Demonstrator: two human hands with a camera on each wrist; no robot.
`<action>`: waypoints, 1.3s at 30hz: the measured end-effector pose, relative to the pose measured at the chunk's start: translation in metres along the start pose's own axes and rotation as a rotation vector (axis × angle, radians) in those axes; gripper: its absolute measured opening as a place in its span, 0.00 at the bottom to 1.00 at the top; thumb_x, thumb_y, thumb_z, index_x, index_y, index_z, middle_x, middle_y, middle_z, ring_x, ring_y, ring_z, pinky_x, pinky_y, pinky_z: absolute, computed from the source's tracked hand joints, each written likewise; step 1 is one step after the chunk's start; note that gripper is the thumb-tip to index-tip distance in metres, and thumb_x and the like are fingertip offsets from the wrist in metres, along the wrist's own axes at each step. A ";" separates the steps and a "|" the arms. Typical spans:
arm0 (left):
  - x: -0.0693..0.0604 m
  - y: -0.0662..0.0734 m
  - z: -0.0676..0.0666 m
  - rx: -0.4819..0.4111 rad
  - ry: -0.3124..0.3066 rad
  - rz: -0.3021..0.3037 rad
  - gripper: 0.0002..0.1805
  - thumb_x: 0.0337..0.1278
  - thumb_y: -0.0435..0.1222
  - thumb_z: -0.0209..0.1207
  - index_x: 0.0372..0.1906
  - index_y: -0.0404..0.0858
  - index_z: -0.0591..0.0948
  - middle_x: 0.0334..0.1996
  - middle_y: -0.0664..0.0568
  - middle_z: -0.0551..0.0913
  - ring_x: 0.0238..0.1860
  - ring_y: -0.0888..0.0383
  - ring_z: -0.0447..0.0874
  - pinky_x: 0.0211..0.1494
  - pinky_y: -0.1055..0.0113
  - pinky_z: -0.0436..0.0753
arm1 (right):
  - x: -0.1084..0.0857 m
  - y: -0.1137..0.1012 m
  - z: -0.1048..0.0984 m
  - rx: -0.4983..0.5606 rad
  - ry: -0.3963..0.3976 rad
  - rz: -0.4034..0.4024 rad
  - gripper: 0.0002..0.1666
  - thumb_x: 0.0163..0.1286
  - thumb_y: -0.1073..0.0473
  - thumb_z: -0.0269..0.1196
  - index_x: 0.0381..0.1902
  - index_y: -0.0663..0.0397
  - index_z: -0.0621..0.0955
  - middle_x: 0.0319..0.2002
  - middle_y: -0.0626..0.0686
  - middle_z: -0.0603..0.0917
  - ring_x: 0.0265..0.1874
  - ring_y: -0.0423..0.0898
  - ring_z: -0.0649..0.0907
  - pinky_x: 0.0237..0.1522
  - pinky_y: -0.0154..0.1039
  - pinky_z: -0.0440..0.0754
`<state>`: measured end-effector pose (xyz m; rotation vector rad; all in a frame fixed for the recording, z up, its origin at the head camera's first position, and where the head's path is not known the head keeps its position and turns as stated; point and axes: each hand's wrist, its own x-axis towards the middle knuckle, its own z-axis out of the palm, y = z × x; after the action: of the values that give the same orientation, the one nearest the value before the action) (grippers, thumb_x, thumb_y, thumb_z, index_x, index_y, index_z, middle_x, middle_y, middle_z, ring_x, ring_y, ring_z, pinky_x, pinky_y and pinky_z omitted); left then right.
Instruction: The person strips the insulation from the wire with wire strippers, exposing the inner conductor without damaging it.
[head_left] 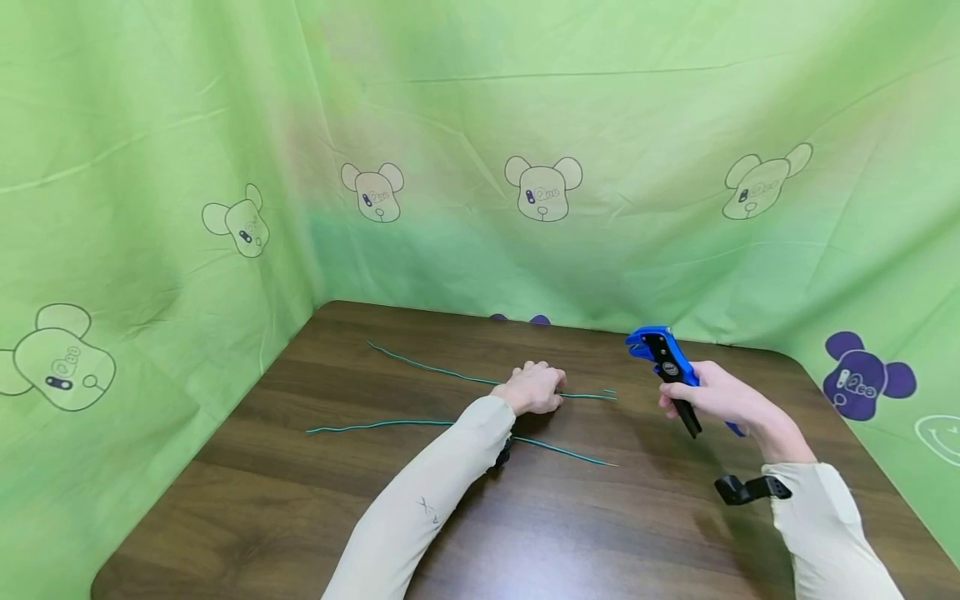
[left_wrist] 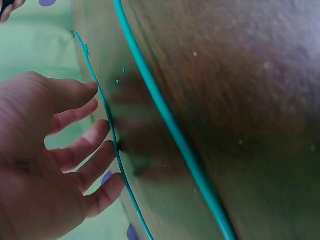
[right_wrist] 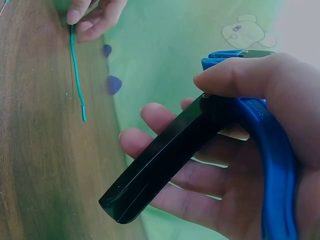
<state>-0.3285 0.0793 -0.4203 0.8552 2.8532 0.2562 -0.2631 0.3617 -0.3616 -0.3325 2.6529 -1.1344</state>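
Note:
My right hand [head_left: 712,392] grips a blue and black wire stripper [head_left: 670,362] above the right side of the table. The stripper's handles [right_wrist: 160,155] stand spread apart, with the thumb over the tool near its head. At the far wire [head_left: 431,367], a thin green one, my left hand [head_left: 534,387] reaches down with fingers loosely bent and spread. The left fingers [left_wrist: 97,162] and thumb lie along that wire; whether they touch it I cannot tell. A second green wire [head_left: 375,425] lies nearer, passing under the left forearm, its right tip paler.
The brown wooden table [head_left: 247,500] carries both wires. A short green piece [head_left: 610,391] shows beside the far wire's right end, and tiny green bits [left_wrist: 124,70] lie between the wires. Green cloth [head_left: 465,108] with bear-head prints hangs behind and at the sides.

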 end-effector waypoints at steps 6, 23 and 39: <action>0.000 0.003 0.001 -0.003 -0.018 -0.039 0.09 0.66 0.46 0.58 0.49 0.53 0.80 0.50 0.57 0.78 0.52 0.55 0.69 0.52 0.62 0.68 | 0.001 0.001 0.001 0.000 -0.008 -0.013 0.20 0.76 0.53 0.55 0.40 0.68 0.79 0.30 0.57 0.86 0.30 0.48 0.86 0.37 0.37 0.79; 0.004 0.015 0.001 0.028 -0.055 -0.087 0.07 0.68 0.43 0.54 0.31 0.52 0.77 0.48 0.56 0.76 0.49 0.54 0.66 0.55 0.60 0.68 | 0.001 0.003 0.002 0.014 -0.022 -0.008 0.20 0.76 0.53 0.55 0.43 0.70 0.77 0.30 0.58 0.86 0.30 0.48 0.85 0.36 0.38 0.79; 0.002 0.002 0.002 -0.037 -0.074 0.062 0.08 0.70 0.39 0.52 0.31 0.49 0.73 0.34 0.62 0.75 0.41 0.59 0.69 0.42 0.66 0.70 | -0.001 0.002 0.000 0.020 -0.028 -0.022 0.20 0.75 0.53 0.56 0.41 0.71 0.77 0.30 0.58 0.85 0.29 0.50 0.86 0.36 0.39 0.80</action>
<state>-0.3291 0.0824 -0.4220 0.9265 2.7482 0.2774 -0.2624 0.3635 -0.3632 -0.3727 2.6179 -1.1539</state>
